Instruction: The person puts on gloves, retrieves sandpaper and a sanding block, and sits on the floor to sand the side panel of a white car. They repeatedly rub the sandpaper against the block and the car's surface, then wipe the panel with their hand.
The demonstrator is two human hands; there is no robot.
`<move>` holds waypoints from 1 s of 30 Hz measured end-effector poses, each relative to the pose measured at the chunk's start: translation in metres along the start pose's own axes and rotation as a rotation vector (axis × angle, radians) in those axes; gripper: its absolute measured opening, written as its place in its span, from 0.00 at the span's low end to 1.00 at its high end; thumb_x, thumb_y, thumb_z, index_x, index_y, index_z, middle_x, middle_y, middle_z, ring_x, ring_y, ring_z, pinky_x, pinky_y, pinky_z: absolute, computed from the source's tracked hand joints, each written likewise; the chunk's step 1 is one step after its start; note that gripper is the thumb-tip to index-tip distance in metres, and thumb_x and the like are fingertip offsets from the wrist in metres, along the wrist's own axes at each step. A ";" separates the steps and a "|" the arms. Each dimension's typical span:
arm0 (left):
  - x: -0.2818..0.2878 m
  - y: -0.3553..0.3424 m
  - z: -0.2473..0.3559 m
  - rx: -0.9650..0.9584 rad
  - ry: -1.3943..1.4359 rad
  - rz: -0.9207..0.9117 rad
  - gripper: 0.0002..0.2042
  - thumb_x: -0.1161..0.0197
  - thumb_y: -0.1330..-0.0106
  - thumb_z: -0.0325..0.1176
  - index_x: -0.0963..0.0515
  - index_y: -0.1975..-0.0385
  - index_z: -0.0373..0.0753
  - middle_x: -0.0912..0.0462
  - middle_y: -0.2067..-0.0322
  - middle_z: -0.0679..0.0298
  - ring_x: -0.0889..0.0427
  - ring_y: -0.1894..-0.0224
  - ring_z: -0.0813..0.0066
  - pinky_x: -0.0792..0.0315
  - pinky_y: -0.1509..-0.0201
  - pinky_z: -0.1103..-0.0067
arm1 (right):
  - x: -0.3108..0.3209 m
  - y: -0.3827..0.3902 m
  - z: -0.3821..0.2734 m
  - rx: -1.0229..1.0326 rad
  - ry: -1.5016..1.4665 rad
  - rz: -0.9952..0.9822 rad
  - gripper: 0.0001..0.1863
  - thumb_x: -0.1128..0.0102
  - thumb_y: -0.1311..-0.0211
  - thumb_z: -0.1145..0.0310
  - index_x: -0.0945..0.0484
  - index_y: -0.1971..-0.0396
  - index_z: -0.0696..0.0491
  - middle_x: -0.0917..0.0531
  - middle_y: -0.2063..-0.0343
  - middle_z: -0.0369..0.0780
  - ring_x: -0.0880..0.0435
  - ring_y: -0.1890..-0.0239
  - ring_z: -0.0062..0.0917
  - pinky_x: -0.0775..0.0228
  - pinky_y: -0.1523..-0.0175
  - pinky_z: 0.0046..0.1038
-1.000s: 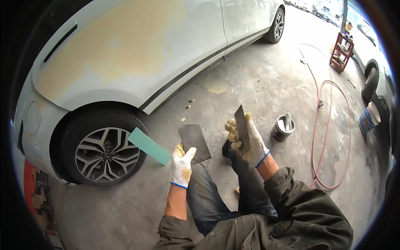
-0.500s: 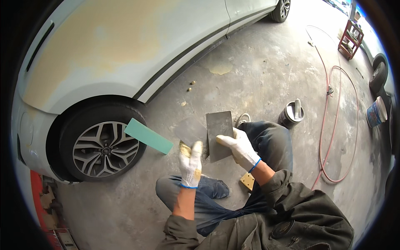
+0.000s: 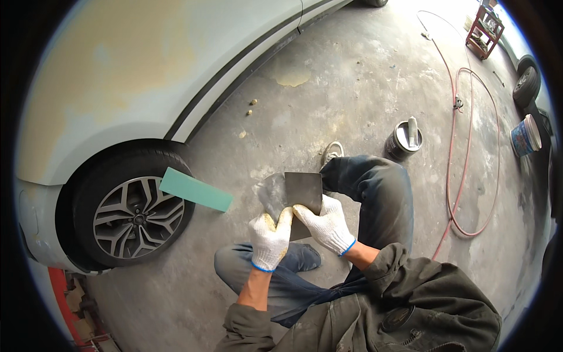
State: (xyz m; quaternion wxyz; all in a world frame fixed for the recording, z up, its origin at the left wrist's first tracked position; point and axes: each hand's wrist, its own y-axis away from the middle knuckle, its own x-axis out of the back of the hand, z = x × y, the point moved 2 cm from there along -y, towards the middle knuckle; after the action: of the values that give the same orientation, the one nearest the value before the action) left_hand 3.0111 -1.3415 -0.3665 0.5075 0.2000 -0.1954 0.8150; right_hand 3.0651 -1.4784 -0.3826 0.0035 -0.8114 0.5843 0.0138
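Note:
My left hand (image 3: 271,237), in a white knit glove with yellowish stains, pinches a thin grey sheet (image 3: 272,193) with a pale, shiny surface. My right hand (image 3: 326,226), gloved the same way, is closed on a dark grey rectangular sheet (image 3: 304,190) with rounded corners. The two sheets meet or overlap at their inner edges, and the thumbs come together just below. Whether they are abrasive sheets or flat scrapers I cannot tell. Part of a dark sheet also shows beneath the thumbs. Both hands are over the floor, between my bent knees.
A white car body (image 3: 135,70) with a yellowish patch stands at left, above its wheel (image 3: 138,220). A long green block (image 3: 196,189) lies by the tyre. To the right are an open can (image 3: 400,141) with a tube on it, a red hose (image 3: 450,176), a bucket (image 3: 524,138) and a red rack (image 3: 484,32).
Both hands have drawn together, and the sheets, slightly apart before, now touch or overlap. The dark sheet has turned upright. The whole view has shifted a little, and the yellow block is hidden.

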 end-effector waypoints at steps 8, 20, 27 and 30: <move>0.020 0.008 -0.009 -0.142 -0.020 -0.176 0.12 0.35 0.42 0.30 0.26 0.82 0.29 0.25 0.87 0.53 0.25 0.87 0.61 0.36 0.83 0.71 | -0.006 0.001 -0.013 0.018 0.061 -0.155 0.11 0.39 0.43 0.67 0.22 0.67 0.60 0.18 0.77 0.49 0.18 0.77 0.27 0.27 0.68 0.29; 0.011 0.016 -0.017 0.152 0.423 -0.082 0.07 0.41 0.36 0.27 0.25 0.74 0.30 0.24 0.79 0.67 0.30 0.75 0.84 0.35 0.72 0.81 | 0.000 -0.027 -0.002 -0.152 -0.198 -0.123 0.13 0.33 0.44 0.66 0.20 0.64 0.61 0.16 0.71 0.37 0.22 0.69 0.15 0.27 0.63 0.22; -0.014 0.013 0.000 0.202 0.426 0.242 0.11 0.36 0.35 0.31 0.23 0.65 0.26 0.17 0.70 0.59 0.20 0.68 0.78 0.27 0.65 0.79 | -0.001 -0.003 0.008 -0.245 -0.213 -0.101 0.13 0.35 0.44 0.66 0.19 0.67 0.62 0.16 0.75 0.38 0.23 0.73 0.15 0.28 0.67 0.24; -0.014 0.014 0.000 0.043 0.168 0.284 0.11 0.36 0.36 0.30 0.23 0.69 0.26 0.17 0.76 0.55 0.19 0.75 0.71 0.27 0.70 0.76 | -0.005 0.001 0.007 -0.200 -0.139 -0.057 0.12 0.36 0.45 0.67 0.19 0.69 0.62 0.17 0.77 0.38 0.23 0.73 0.15 0.29 0.67 0.24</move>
State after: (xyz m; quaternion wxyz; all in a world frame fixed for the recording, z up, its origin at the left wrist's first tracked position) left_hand 3.0039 -1.3578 -0.3756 0.3972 0.1124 -0.1610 0.8965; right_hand 3.0627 -1.4740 -0.3891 -0.0366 -0.8210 0.5552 0.1282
